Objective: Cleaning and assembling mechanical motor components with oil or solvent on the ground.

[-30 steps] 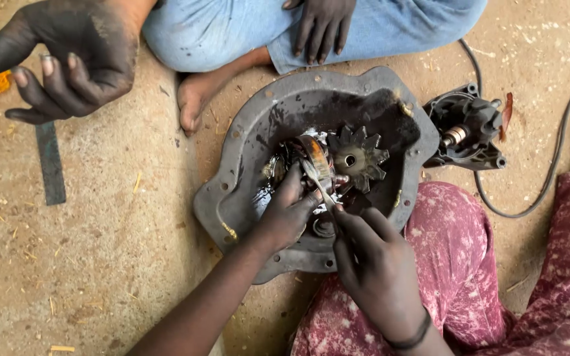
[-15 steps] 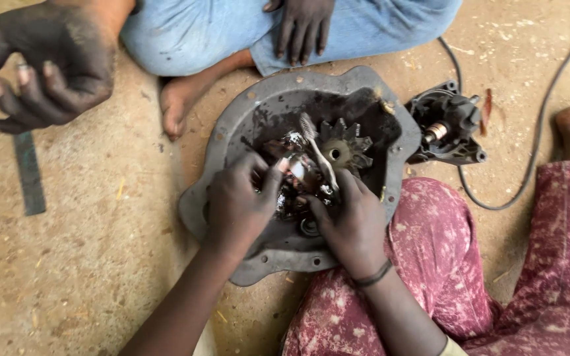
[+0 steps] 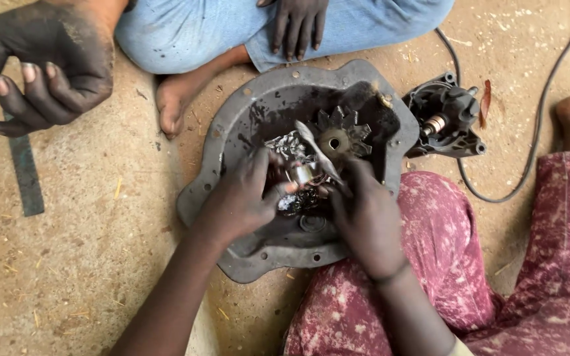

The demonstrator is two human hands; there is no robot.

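A grey greasy metal housing cover point(image 3: 232, 125) lies on the sandy ground with a toothed gear point(image 3: 338, 137) in its hollow. My left hand point(image 3: 242, 198) rests inside the cover, its fingers pinched on a small shiny metal part point(image 3: 301, 173) beside a cluster of small bright pieces point(image 3: 286, 144). My right hand point(image 3: 367, 214) grips a slim metal tool point(image 3: 316, 150) whose tip slants up over the parts next to the gear. Grease covers both hands.
A second person sits across from me in blue trousers, one blackened hand point(image 3: 41, 62) raised at upper left, the other hand point(image 3: 298, 23) on a knee, a bare foot point(image 3: 176, 99) near the cover. A black motor part point(image 3: 446, 122), a black cable point(image 3: 536, 132) and a flat metal strip point(image 3: 26, 175) lie around.
Both my hands stayed on the small parts in the cover. The slim tool's tip swung to slant up and left over the parts. The view shifted slightly.
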